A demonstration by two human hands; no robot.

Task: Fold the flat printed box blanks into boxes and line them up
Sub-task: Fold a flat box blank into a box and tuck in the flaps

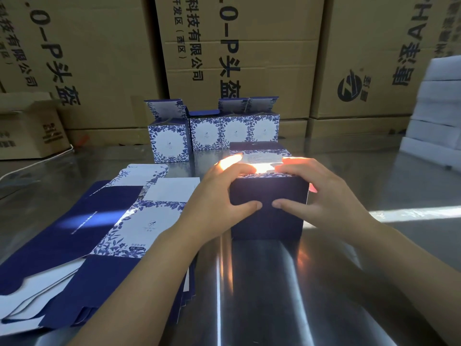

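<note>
Now the left hand (219,196) and right hand (324,196) both grip a dark-blue printed cardboard box (268,216) standing on the shiny metal desk (274,283) — fingers (299,162) curled over its top.

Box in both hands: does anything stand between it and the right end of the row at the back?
Nothing visible does. Only bare steel table lies between the box and the spot right of the row of folded boxes. The stack of flat blanks lies off to the left, out of that path.
</note>
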